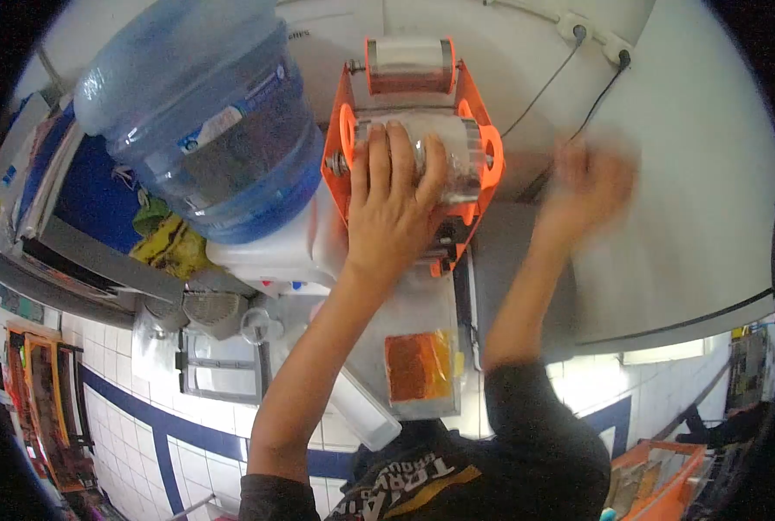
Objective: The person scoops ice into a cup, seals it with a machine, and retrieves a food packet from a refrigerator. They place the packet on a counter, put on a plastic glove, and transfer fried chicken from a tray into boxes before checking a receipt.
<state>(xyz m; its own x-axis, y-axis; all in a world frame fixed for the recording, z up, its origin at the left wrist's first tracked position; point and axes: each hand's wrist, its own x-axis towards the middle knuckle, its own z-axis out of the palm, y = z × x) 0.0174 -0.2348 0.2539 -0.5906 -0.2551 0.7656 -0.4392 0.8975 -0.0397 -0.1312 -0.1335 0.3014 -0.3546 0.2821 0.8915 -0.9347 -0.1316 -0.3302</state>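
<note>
The film roll (461, 165) sits in the orange frame (479, 97), our left hand (389, 204) laid over it, fingers slightly spread. We judge it slippery and fairly heavy, best held by its ends. Our right hand (597, 182), apart, is too blurred to tell.

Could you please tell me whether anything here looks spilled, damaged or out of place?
Nothing clearly stands out; I see no spill or breakage. The water jug appears tilted above its white base, but the lens distorts the view. The red-and-yellow packet looks intact.
</note>
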